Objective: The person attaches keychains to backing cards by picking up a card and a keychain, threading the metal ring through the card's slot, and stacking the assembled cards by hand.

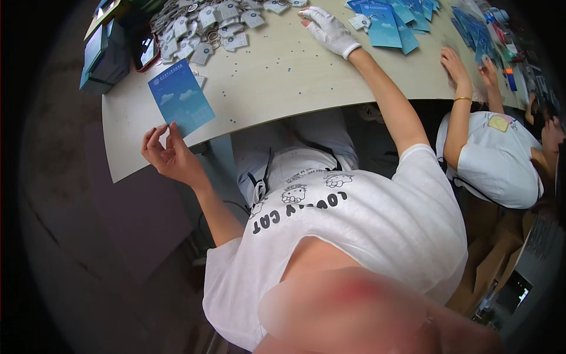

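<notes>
My left hand (171, 154) pinches the lower edge of a blue card (181, 100) printed with white clouds, tilted over the table's left part. Part of a light keychain tag (201, 80) shows from behind the card's right edge. My right hand (329, 32), in a white glove with some fingertips bare, rests on the far part of the table, fingers stretched out. It lies between a heap of grey-white keychain tags (203, 26) with metal rings and a spread of blue cards (383, 26). On those cards lies another keychain tag (359, 22).
Small blue dots (299, 92) are scattered on the pale table (265, 76). At the far left stand a dark box (107, 56) and a red-rimmed tray (145, 52). To my right sits a co-worker (498, 147), hands on the table by more blue cards (471, 29).
</notes>
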Tool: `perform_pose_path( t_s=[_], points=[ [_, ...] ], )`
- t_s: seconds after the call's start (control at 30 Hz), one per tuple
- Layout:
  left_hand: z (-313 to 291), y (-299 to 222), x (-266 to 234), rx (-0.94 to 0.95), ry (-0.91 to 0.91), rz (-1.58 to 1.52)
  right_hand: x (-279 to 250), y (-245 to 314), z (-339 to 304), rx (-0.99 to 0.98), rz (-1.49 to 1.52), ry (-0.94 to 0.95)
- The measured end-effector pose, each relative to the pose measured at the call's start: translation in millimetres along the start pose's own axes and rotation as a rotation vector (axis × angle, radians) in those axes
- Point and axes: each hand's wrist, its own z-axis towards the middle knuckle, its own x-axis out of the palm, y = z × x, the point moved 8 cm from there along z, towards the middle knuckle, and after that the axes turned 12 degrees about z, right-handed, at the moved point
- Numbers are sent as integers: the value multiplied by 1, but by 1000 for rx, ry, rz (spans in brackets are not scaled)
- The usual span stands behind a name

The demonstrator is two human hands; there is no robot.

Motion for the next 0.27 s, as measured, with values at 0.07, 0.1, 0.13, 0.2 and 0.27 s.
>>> perform_pose_path(
  t_s=[0.07, 0.1, 0.13, 0.2, 0.27],
  points=[
    [21, 34, -3, 28, -58, 187, 28, 37, 1, -53, 70, 85],
    [30, 51, -3, 15, -44, 267, 42, 64, -4, -95, 118, 150],
    [36, 69, 3, -13, 9, 301, 54, 81, -9, -109, 140, 164],
    [42, 90, 12, -50, 126, 362, 73, 109, -19, -134, 203, 224],
    [42, 107, 16, -64, 209, 428, 79, 119, -19, -119, 322, 293]
  ],
)
